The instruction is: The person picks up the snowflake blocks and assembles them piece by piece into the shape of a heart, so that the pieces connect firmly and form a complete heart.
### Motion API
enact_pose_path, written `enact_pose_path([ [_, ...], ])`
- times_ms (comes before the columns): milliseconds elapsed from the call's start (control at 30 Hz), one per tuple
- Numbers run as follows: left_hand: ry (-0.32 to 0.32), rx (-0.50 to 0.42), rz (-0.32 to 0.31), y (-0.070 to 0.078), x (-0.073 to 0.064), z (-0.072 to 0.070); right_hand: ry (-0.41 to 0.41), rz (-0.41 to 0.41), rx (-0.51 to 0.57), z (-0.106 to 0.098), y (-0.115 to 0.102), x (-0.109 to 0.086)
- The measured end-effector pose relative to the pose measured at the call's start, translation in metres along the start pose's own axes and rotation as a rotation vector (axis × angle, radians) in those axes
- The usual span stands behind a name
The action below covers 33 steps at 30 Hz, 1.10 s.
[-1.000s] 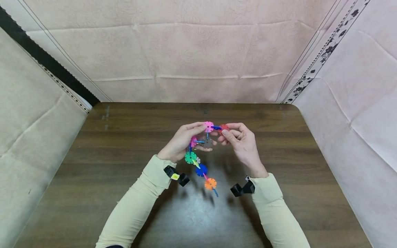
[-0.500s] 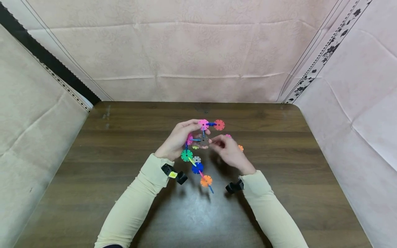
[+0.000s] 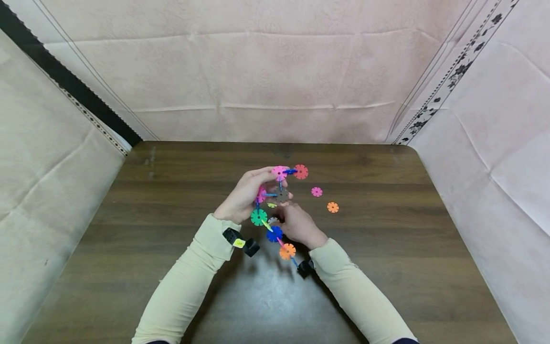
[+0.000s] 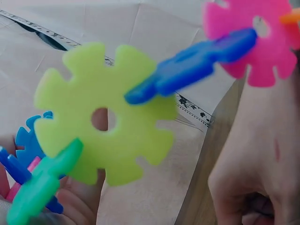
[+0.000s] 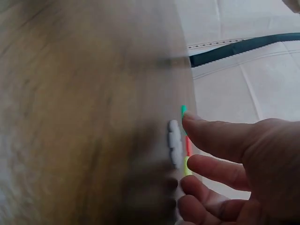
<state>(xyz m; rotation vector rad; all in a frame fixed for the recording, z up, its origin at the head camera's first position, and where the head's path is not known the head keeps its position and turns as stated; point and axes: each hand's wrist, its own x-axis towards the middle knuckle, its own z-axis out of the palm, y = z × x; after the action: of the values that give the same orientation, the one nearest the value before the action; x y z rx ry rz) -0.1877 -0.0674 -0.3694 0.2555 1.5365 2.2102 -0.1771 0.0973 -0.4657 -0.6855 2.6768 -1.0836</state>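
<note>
Head view: a chain of notched plastic discs (image 3: 259, 217), winding and many-coloured, is held above the wooden surface (image 3: 206, 286) by the left hand (image 3: 245, 196), its fingers and thumb pinching the chain's far part. From far right to near, red, pink, grey, pink, green, blue and orange discs show their flat faces; between them, blue, yellow and pink ones stand edge-on, like thin bars. A blue edge-on disc ends it, near and to the right. In the left wrist view, the yellow disc (image 4: 103, 115) is face-on, a round hole at its centre and square-ended teeth around it, slotted into its neighbours. The right hand (image 3: 300, 223) lies low, just right of the chain, thumb and fingers spread apart beside a white disc (image 5: 175, 144); whether they touch it I cannot tell. A loose pink disc (image 3: 316, 191) and a loose orange disc (image 3: 333, 207) lie farther right.
</note>
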Motion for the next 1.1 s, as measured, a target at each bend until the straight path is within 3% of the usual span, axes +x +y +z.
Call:
enact_pose_path([
  [400,-0.036,-0.019,0.005,-0.001,0.0,-0.003,-0.067,0.116,-0.059,-0.002,0.007,0.003],
  [600,-0.022,-0.007,0.004,-0.001,0.001,-0.004,-0.047,0.177,-0.036,-0.006,0.009,-0.002],
  [800,-0.01,-0.021,-0.003,-0.003,0.001,-0.004,0.107,0.199,0.109,-0.02,0.012,-0.009],
  [1100,-0.017,-0.028,-0.023,-0.003,0.002,-0.005,0.445,0.072,0.278,-0.056,0.013,-0.024],
])
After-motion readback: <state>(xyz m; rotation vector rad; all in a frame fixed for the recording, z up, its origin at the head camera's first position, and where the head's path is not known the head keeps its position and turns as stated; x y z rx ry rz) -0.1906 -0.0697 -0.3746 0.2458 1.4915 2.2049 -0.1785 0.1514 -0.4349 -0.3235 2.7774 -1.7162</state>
